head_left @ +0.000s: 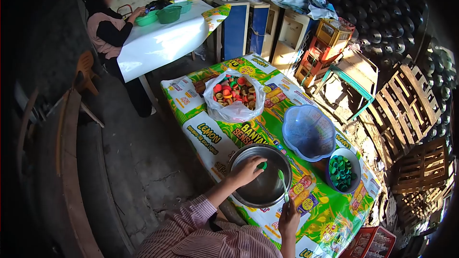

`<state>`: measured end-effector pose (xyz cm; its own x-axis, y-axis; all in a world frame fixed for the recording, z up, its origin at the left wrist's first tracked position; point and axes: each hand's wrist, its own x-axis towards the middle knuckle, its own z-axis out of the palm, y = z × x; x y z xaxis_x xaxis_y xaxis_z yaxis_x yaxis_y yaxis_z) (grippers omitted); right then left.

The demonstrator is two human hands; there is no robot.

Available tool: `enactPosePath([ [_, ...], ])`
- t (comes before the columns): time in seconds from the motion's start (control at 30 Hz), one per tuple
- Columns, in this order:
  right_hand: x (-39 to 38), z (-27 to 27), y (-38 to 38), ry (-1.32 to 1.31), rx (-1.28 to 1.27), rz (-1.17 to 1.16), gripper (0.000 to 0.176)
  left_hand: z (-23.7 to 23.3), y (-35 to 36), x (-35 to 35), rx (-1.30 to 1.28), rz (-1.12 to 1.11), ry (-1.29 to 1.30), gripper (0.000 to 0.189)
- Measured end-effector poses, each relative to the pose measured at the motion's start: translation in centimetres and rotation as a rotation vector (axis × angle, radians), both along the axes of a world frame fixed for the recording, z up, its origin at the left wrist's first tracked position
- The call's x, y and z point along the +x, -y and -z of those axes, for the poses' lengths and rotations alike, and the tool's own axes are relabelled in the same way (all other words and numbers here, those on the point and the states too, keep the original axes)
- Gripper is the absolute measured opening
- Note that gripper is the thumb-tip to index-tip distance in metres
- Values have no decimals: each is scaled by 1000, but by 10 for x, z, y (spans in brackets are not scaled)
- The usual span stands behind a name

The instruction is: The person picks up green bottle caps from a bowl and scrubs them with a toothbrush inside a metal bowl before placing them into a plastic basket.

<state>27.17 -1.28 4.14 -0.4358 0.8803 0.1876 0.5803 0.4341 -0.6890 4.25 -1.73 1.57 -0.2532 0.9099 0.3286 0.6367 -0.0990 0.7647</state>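
Note:
My left hand [246, 172] is over the metal basin [236, 156], its fingers pinching a green bottle cap [262, 166]. In my right hand [289, 218], at the basin's near right edge, is the handle of a pale green and white toothbrush [285, 188]. The brush's head points up over the basin, apart from the cap. Dark liquid seems to lie in the basin, though I cannot make out what is under it. A white plastic bag [229, 113] full of red, orange and green caps stands farther back. To the right, a bowl [356, 162] holds several green caps.
A blue plastic basket [306, 119] stands beyond the basin on the patterned tablecloth [201, 136]. Across the aisle, a person [107, 28] handles things at a white table [158, 48] with green basins. Crates [325, 48] and wooden pallets [404, 110] crowd the right side.

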Motion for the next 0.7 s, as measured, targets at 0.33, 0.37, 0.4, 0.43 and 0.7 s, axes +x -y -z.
enactPosePath([
  [0.33, 5, -3, -5, -82, -94, 2, 30, -24, 13, 13, -71, 224, 812, 37],
  [0.37, 4, -6, -4, -99, -93, -7, 32, -26, 16, 9, -125, 247, 810, 38],
  [0.4, 0, -10, -5, -125, -81, -17, 33, -25, 17, 6, -105, 283, 846, 39],
  [0.43, -2, -12, -5, -96, -40, -12, 35, -24, 18, 4, -107, 298, 856, 40],
  [0.7, -15, -22, 11, 55, -49, -79, 36, -23, 19, -3, -134, 337, 906, 39],
])
